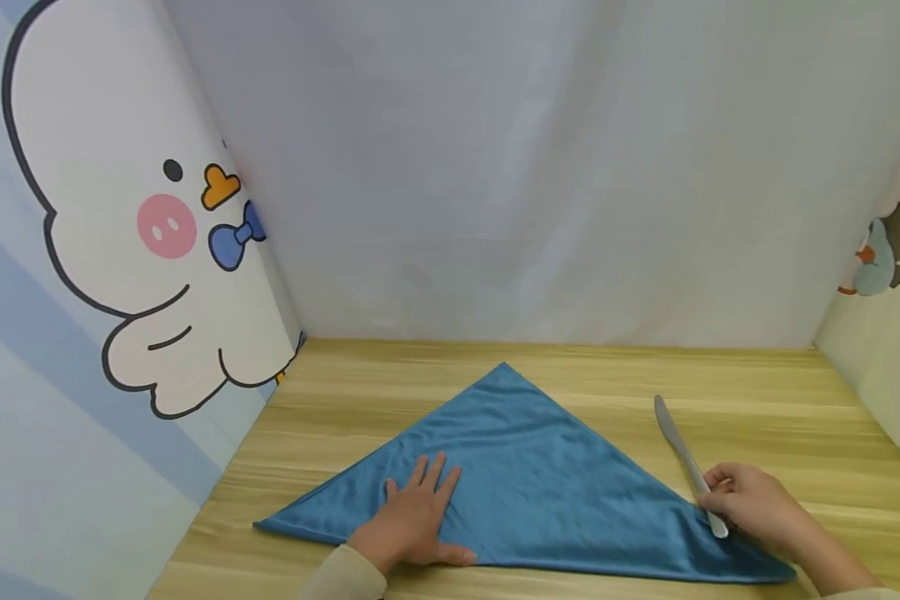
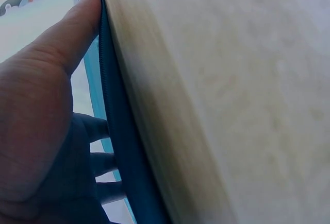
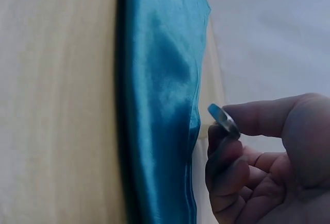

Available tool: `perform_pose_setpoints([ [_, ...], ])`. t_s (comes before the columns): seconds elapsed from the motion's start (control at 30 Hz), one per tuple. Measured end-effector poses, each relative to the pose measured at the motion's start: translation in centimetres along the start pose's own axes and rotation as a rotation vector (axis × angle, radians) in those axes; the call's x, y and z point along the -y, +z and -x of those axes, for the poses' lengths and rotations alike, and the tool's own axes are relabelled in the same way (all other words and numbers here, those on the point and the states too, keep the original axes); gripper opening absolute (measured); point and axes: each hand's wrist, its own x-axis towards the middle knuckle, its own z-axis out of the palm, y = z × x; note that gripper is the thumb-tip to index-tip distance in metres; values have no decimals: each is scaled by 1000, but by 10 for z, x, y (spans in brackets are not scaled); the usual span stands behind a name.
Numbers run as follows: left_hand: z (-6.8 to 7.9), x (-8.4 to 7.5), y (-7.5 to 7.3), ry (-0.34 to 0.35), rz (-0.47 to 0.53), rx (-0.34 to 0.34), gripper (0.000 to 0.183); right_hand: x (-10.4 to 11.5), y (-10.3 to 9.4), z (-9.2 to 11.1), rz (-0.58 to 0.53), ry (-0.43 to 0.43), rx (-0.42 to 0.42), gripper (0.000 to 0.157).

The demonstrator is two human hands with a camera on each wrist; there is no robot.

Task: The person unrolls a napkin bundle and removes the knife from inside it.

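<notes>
A blue satin cloth (image 1: 525, 467), folded into a triangle, lies on the table with its peak pointing away from me. My left hand (image 1: 412, 512) rests on its left part, fingers spread and thumb along the near edge. In the left wrist view the thumb (image 2: 77, 26) touches the cloth's edge (image 2: 116, 105). At the right corner my right hand (image 1: 753, 504) pinches a silver table knife (image 1: 678, 442) by its handle, between thumb and fingers. The blade points to the back left; the handle end overlaps the cloth. The right wrist view shows the handle end (image 3: 224, 120) in the fingers.
The wood-grain table (image 1: 390, 367) extends to a pale curtain (image 1: 540, 183) at the back. A printed cartoon bird panel (image 1: 120, 167) stands at the left, and another printed panel (image 1: 885, 333) at the right.
</notes>
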Motion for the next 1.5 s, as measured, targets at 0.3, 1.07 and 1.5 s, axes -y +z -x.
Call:
perform_pose_setpoints([
  [0.3, 0, 0, -2, -15, 2, 15, 116, 0, -11, -14, -102, 64, 15, 29],
  [1.07, -2, -4, -2, -9, 13, 23, 118, -10, -20, -32, 42, -9, -84, 31],
  [1.5, -2, -3, 0, -4, 11, 19, 118, -9, -12, -31, 113, 2, -121, 24],
])
